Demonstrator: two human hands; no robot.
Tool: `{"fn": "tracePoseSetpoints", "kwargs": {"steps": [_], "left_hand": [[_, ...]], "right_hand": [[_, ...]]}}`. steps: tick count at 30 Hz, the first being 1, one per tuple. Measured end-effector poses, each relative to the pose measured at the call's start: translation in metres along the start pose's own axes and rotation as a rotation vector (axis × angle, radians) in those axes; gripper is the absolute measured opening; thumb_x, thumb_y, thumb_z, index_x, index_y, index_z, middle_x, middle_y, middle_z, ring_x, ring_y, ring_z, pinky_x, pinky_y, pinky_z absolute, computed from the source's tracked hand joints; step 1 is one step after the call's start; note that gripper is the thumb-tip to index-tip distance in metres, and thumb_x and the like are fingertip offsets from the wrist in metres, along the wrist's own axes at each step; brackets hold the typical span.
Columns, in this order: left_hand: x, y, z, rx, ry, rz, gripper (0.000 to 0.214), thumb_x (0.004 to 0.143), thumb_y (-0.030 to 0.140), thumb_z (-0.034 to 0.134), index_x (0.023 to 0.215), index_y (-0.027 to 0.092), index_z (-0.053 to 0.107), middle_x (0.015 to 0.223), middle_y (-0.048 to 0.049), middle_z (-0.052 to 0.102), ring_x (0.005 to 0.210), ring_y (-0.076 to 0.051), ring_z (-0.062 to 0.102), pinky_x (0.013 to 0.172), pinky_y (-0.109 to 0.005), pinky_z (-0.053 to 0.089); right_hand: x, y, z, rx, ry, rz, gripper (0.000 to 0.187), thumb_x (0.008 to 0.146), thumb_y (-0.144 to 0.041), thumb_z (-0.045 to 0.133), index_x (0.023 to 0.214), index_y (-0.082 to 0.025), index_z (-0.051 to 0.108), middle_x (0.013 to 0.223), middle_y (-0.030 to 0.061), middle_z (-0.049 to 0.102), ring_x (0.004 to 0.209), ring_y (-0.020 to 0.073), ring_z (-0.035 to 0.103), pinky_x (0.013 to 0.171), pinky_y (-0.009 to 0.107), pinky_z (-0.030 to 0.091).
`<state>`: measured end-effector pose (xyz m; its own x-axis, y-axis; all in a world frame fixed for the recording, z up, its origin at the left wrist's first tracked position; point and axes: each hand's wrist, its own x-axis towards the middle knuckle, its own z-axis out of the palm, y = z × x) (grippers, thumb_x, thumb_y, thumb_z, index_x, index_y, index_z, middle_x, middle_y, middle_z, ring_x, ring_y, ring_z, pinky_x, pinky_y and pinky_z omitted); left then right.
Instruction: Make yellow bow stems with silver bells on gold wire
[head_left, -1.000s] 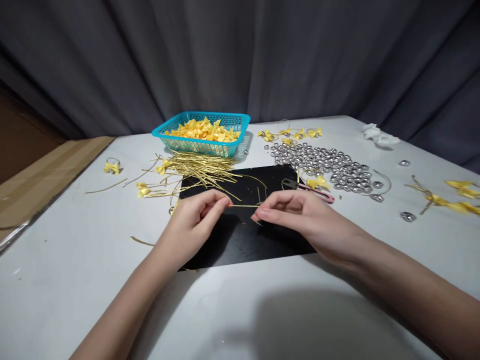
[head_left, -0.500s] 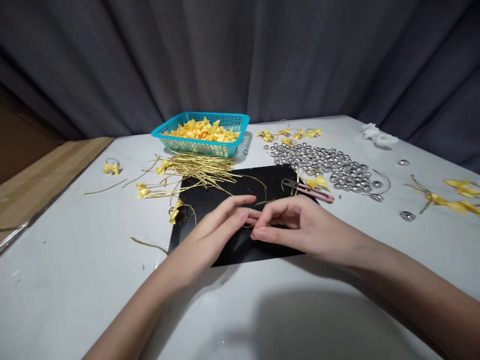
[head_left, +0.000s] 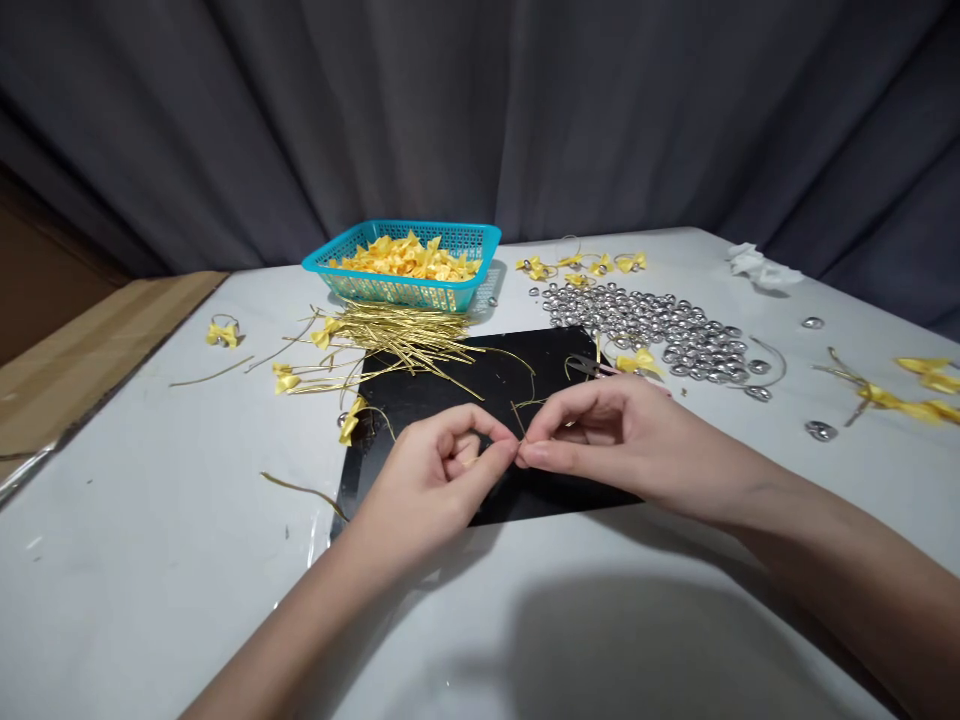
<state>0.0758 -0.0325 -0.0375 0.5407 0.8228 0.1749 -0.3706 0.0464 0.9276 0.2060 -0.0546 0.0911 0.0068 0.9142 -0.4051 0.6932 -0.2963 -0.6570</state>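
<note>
Over a black mat (head_left: 480, 385) my left hand (head_left: 431, 480) and my right hand (head_left: 607, 440) meet fingertip to fingertip. Both pinch a thin gold twist-tie wire (head_left: 523, 410) that bends up between them. A loose pile of gold wires (head_left: 397, 335) lies just behind the mat. Further back stands a teal basket (head_left: 337, 265) filled with yellow ribbon bows (head_left: 409, 258). A heap of silver bells (head_left: 652, 320) spreads at the right of the mat.
Pink-handled snips (head_left: 592, 368) lie on the mat's right edge, partly behind my right hand. Finished yellow bows with wire lie scattered: (head_left: 222, 333) at left, (head_left: 907, 395) at right, (head_left: 577, 265) at back. Flat cardboard (head_left: 82, 350) lies at left, crumpled white paper (head_left: 754, 262) at far right.
A second ago my hands held the wire stretched straight between them. They came together, bending it, and my left hand has curled into a pinch against my right fingertips.
</note>
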Motion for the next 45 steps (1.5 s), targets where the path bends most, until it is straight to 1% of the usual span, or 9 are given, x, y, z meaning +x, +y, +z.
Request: {"fn": "tracePoseSetpoints", "kwargs": {"steps": [8, 13, 16, 19, 25, 28, 37, 40, 45], "left_hand": [[-0.004, 0.002, 0.0, -0.041, 0.018, -0.011, 0.021, 0.083, 0.035, 0.056, 0.08, 0.014, 0.058, 0.043, 0.0117, 0.022, 0.041, -0.006, 0.012, 0.038, -0.021, 0.009], [-0.002, 0.001, 0.0, 0.011, 0.065, 0.04, 0.021, 0.085, 0.036, 0.054, 0.078, 0.017, 0.056, 0.05, 0.009, 0.025, 0.045, -0.008, 0.022, 0.042, -0.021, 0.02], [-0.002, 0.0, -0.003, 0.17, 0.041, 0.145, 0.018, 0.087, 0.03, 0.051, 0.075, 0.017, 0.055, 0.071, 0.0006, 0.049, 0.068, -0.012, 0.046, 0.063, -0.024, 0.037], [-0.002, -0.001, -0.004, 0.099, -0.042, 0.138, 0.017, 0.089, 0.028, 0.046, 0.076, 0.017, 0.051, 0.089, -0.0032, 0.056, 0.088, -0.016, 0.05, 0.08, -0.027, 0.037], [-0.003, -0.008, 0.001, -0.333, -0.031, -0.003, 0.021, 0.087, 0.034, 0.048, 0.073, 0.018, 0.043, 0.063, 0.005, 0.03, 0.056, -0.009, 0.026, 0.049, -0.02, 0.025], [-0.002, -0.008, 0.005, -0.449, -0.034, -0.035, 0.019, 0.086, 0.03, 0.048, 0.072, 0.018, 0.042, 0.056, 0.0073, 0.023, 0.05, -0.008, 0.016, 0.043, -0.02, 0.015], [-0.004, 0.0, 0.003, -0.435, -0.144, -0.06, 0.024, 0.086, 0.039, 0.058, 0.079, 0.018, 0.048, 0.049, 0.0112, 0.019, 0.042, -0.004, 0.012, 0.037, -0.017, 0.008], [-0.004, 0.0, 0.0, -0.461, -0.122, -0.068, 0.022, 0.087, 0.039, 0.058, 0.08, 0.019, 0.05, 0.049, 0.0111, 0.018, 0.041, -0.004, 0.011, 0.037, -0.016, 0.008], [-0.003, 0.003, -0.002, -0.445, -0.037, -0.065, 0.025, 0.083, 0.041, 0.062, 0.078, 0.018, 0.052, 0.046, 0.0112, 0.018, 0.04, -0.003, 0.01, 0.036, -0.015, 0.007]], "right_hand": [[-0.003, -0.001, 0.001, 0.041, -0.017, -0.032, 0.011, 0.066, -0.007, 0.076, 0.069, -0.017, 0.071, 0.067, -0.0036, 0.068, 0.063, 0.0052, 0.06, 0.059, 0.011, 0.046], [-0.004, -0.002, 0.001, 0.016, 0.027, -0.069, 0.011, 0.066, -0.009, 0.076, 0.068, -0.018, 0.07, 0.067, -0.0033, 0.067, 0.062, 0.0063, 0.06, 0.059, 0.012, 0.046], [-0.004, -0.001, 0.003, 0.001, 0.015, -0.054, 0.011, 0.065, -0.009, 0.076, 0.066, -0.017, 0.069, 0.066, -0.0032, 0.067, 0.062, 0.0071, 0.06, 0.06, 0.013, 0.047], [-0.003, 0.001, 0.005, -0.012, -0.023, -0.044, 0.01, 0.067, -0.009, 0.075, 0.067, -0.018, 0.069, 0.067, -0.0036, 0.067, 0.065, 0.0075, 0.061, 0.061, 0.014, 0.047], [-0.002, 0.001, 0.006, -0.048, 0.007, -0.058, 0.01, 0.066, -0.011, 0.076, 0.068, -0.018, 0.069, 0.068, -0.004, 0.068, 0.066, 0.0076, 0.061, 0.062, 0.014, 0.047], [-0.003, 0.002, 0.007, -0.065, 0.02, -0.07, 0.008, 0.067, -0.013, 0.075, 0.068, -0.018, 0.069, 0.069, -0.004, 0.067, 0.067, 0.0078, 0.062, 0.064, 0.015, 0.048], [-0.004, -0.005, 0.005, -0.072, 0.066, -0.096, 0.012, 0.064, -0.023, 0.078, 0.066, -0.017, 0.067, 0.067, -0.0013, 0.066, 0.063, 0.0106, 0.061, 0.061, 0.02, 0.049], [-0.005, -0.007, 0.003, -0.119, 0.103, -0.124, 0.015, 0.068, -0.028, 0.075, 0.068, -0.016, 0.066, 0.067, 0.0001, 0.064, 0.062, 0.0104, 0.058, 0.059, 0.02, 0.047], [-0.004, 0.0, 0.006, -0.106, 0.09, -0.184, 0.012, 0.079, -0.026, 0.067, 0.074, -0.016, 0.062, 0.075, 0.0012, 0.063, 0.074, 0.0128, 0.059, 0.069, 0.022, 0.047]]}}
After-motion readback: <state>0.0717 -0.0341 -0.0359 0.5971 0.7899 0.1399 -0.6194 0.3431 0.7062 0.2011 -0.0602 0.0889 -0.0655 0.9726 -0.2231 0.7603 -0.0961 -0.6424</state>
